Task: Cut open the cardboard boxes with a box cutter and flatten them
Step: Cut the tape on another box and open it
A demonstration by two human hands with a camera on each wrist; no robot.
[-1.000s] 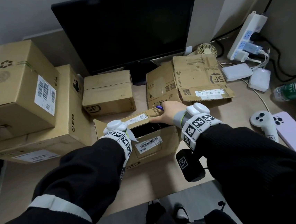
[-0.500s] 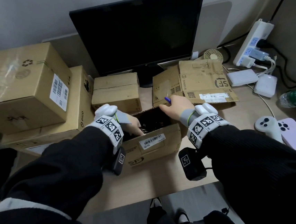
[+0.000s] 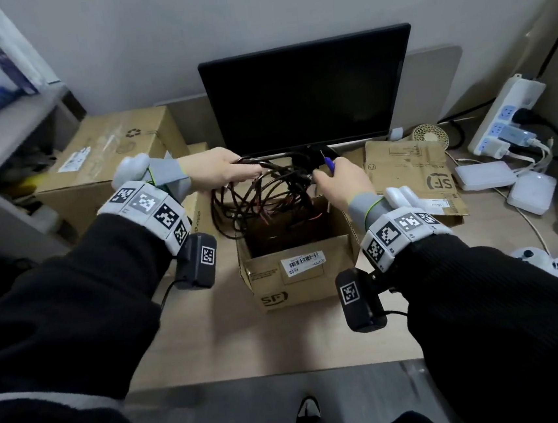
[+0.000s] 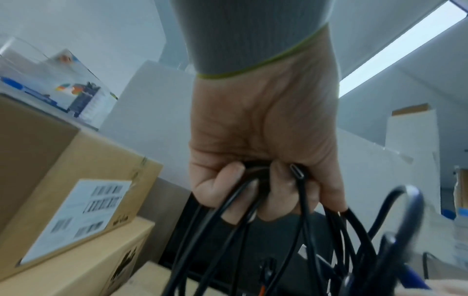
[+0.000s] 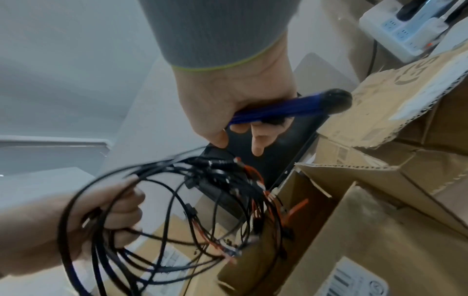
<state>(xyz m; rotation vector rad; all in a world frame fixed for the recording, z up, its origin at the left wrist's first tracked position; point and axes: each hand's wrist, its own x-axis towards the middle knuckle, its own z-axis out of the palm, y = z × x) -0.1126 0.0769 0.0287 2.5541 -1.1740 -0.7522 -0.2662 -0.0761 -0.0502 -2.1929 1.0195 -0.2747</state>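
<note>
Open cardboard box [image 3: 302,270], upright on desk before monitor [image 3: 306,89]: cable bundle [image 3: 262,189] hangs directly above its mouth, left hand [image 3: 219,169] clenched round the loops, right hand [image 3: 339,180], nearer the box, gripping blue box cutter [image 5: 286,110].

A plain pale wall [image 3: 251,9] rises at the far side. A light wooden desk [image 3: 266,342] fills the middle, a grey shelf unit [image 3: 8,135] stands left, and grey floor [image 3: 256,414] shows near. A long ceiling light [image 4: 405,54] glows overhead.
</note>
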